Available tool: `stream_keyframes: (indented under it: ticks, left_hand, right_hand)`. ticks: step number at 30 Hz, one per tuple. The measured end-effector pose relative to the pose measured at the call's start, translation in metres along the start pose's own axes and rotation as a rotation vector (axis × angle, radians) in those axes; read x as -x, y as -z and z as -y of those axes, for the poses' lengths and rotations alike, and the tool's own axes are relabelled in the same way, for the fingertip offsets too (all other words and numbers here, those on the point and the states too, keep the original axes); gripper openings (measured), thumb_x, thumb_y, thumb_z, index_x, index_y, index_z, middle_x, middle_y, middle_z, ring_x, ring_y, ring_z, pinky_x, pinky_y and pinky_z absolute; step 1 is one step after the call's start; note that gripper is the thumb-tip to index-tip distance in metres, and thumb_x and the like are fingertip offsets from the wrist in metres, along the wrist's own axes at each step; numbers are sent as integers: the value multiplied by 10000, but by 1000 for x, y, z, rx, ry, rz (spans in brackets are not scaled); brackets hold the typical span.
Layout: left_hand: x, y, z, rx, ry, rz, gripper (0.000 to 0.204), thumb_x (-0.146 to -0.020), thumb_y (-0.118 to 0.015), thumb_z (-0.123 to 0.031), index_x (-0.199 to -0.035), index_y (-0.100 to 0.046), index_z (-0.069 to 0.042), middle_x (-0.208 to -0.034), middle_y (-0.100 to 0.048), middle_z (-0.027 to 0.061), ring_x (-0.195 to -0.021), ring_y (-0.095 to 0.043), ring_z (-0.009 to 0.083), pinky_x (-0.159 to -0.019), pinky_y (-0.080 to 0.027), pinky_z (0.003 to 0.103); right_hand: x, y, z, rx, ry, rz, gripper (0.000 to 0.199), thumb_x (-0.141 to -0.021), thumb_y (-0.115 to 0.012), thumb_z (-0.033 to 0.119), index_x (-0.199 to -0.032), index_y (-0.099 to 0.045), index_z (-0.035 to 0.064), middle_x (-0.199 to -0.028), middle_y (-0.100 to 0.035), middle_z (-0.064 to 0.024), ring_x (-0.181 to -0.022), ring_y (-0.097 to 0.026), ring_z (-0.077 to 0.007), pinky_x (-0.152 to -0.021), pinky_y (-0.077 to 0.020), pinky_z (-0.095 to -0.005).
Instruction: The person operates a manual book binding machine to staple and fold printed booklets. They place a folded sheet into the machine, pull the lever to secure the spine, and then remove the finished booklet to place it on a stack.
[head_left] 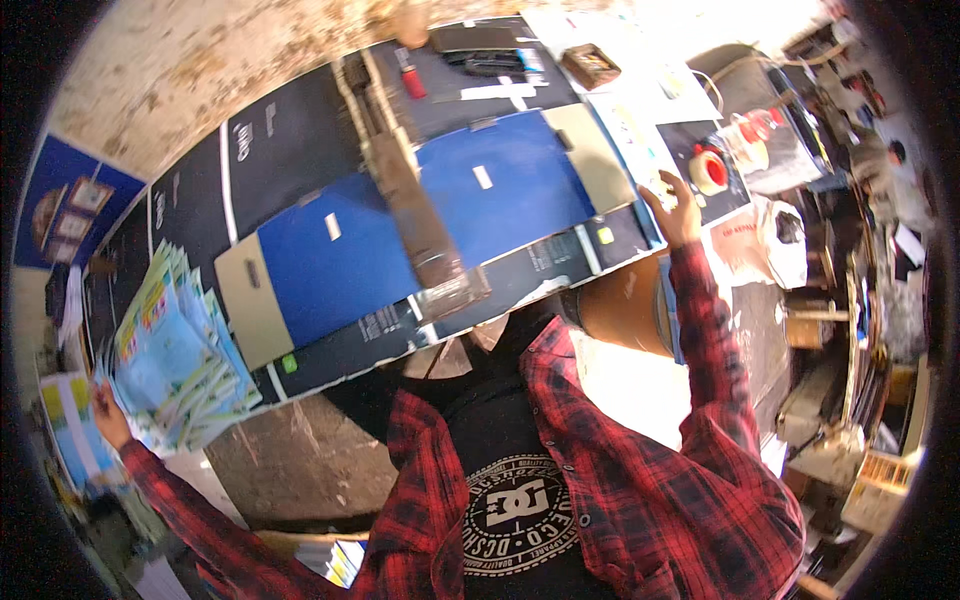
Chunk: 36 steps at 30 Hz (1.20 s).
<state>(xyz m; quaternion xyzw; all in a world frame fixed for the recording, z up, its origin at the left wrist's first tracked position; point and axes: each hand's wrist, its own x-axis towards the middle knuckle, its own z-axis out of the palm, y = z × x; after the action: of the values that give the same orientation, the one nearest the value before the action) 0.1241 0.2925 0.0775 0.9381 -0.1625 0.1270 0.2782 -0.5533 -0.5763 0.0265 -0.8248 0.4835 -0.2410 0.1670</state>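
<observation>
At the left end of the table, my left hand (pixel 112 418) is at the outer edge of a fanned pile of light-blue printed booklets (pixel 175 345). Its fingers are too small and blurred to tell whether they grip one. My right hand (pixel 680 212) reaches over the table's right end, thumb and fingers apart, with nothing visible between them. Near it lies a roll of tape (pixel 709 172) with a red core. Two blue boards with beige end strips, a left one (pixel 335 265) and a right one (pixel 510 175), flank a worn wooden bar (pixel 415 205).
A clear plastic bottle (pixel 752 145) and a white plastic bag (pixel 755 245) are at the right. Along the far edge are a red-handled tool (pixel 411 80), a black tray (pixel 480 42) and a small brown box (pixel 590 66). A brown cylinder (pixel 625 305) stands below the table edge.
</observation>
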Motion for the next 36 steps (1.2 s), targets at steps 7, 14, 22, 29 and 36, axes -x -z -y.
stream_keyframes:
  ticks: [7,14,22,29,36]
  left_hand:
    - [133,-83,-191,239,18,207,423,-1005,-567,-173,-1383,-511,10,-1300,-608,140,-1213,-552,194,-1031,-408,333]
    - [197,-3,-282,263,-18,79,408,-1034,-513,-176,-1401,-494,1,-1312,-591,176,-1212,-562,226,-1058,-405,372]
    - [257,-4,-480,334,-525,-167,230,-982,-564,-243,-1096,-669,-73,-1043,-663,136,-986,-639,242,-909,-496,353]
    - [288,-170,-647,1314,-232,1305,390,-909,-676,-71,-1266,-558,33,-1070,-655,108,-1022,-635,202,-963,-478,354]
    - [293,-293,-637,967,-526,346,673,-865,-738,-260,-1391,-425,17,-1378,-500,219,-1296,-488,336,-1079,-369,459]
  right_hand:
    - [-87,-6,-86,375,-157,243,1073,-546,-761,790,-1216,-610,-34,-1209,-604,-232,-1169,-579,-346,-999,-465,-436]
    - [-105,-20,-85,332,-357,315,1199,-406,-843,763,-1231,-580,-67,-1219,-622,-245,-1134,-626,-311,-983,-489,-382]
    - [-116,-24,-119,74,-503,224,748,-655,-792,655,-997,-728,-7,-880,-715,-115,-806,-684,-200,-770,-524,-339]
    - [-92,28,-97,-228,-136,1,360,-886,-716,409,-883,-733,49,-779,-685,-33,-709,-616,-101,-668,-492,-282]
    - [-24,76,65,-368,151,740,298,-934,-679,287,-835,-682,7,-669,-564,46,-605,-459,-34,-543,-332,-238]
